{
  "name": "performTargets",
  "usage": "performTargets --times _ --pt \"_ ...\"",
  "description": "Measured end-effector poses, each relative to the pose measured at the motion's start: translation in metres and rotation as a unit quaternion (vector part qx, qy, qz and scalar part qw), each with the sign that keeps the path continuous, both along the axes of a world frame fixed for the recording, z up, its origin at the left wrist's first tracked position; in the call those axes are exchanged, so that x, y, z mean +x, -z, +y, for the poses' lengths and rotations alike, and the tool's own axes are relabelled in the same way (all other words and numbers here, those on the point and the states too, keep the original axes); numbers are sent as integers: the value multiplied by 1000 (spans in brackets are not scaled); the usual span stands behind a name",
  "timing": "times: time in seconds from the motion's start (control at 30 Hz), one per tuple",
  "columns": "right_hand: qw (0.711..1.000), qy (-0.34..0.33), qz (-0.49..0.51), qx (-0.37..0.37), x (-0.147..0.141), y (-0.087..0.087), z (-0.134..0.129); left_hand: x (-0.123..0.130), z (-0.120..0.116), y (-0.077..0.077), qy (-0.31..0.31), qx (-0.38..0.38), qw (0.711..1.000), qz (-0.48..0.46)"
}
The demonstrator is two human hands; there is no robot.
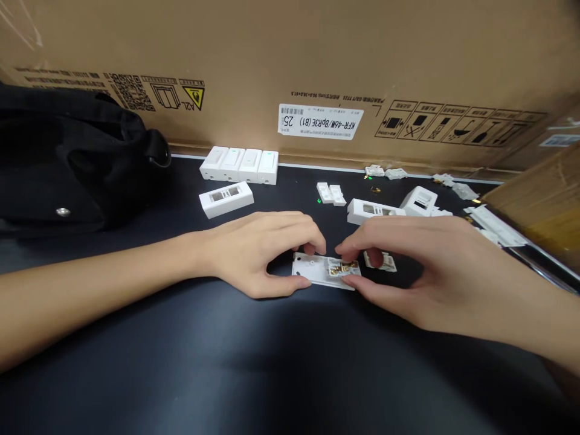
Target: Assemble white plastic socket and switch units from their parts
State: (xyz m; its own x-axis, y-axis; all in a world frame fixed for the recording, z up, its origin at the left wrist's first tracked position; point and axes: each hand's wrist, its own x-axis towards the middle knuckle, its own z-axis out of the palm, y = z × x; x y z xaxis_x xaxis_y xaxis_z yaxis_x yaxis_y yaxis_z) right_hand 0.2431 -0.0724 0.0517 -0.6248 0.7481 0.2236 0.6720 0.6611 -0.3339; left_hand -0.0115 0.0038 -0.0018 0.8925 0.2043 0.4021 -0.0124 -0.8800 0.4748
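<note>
A flat white plastic base plate (319, 277) lies on the dark table between my hands. On its right half sits a small white module (334, 267) with brass metal parts showing. My left hand (272, 251) grips the plate's left end, thumb at the near edge and fingers curled at the far side. My right hand (408, 260) is around the right end, its thumb tip touching near the module and its index finger above the far side, thumb and finger apart. Just behind the right fingers is another small white part (387, 263), partly hidden.
Four white switches (239, 165) stand in a row before a large cardboard box (244, 60). A white housing (226, 199) lies nearer. More housings (421, 201) and small pieces (330, 193) lie at the right. A black bag (67, 163) is at the left.
</note>
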Motion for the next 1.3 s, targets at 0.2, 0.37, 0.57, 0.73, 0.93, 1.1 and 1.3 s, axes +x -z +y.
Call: performTargets --times 0.2,0.37,0.57,0.73,0.93,1.1,1.3 --pt "1000 6 9 -19 -7 8 2 0 1 1 4 3 1000 -9" --pt "1000 11 19 -20 -9 8 2 1 2 1 14 8 1000 -12" --pt "999 18 28 -7 -10 8 1 2 3 1 19 6 1000 -13" --pt "1000 3 29 4 -10 7 1 2 4 2 18 8 1000 -18" --pt "997 -46 42 -44 -7 5 -4 2 4 3 -64 14 998 5" --pt "992 -93 38 -71 -8 8 -5 2 4 3 -134 28 990 33" --pt "998 48 -40 20 35 -10 7 2 0 0 -153 60 986 5"
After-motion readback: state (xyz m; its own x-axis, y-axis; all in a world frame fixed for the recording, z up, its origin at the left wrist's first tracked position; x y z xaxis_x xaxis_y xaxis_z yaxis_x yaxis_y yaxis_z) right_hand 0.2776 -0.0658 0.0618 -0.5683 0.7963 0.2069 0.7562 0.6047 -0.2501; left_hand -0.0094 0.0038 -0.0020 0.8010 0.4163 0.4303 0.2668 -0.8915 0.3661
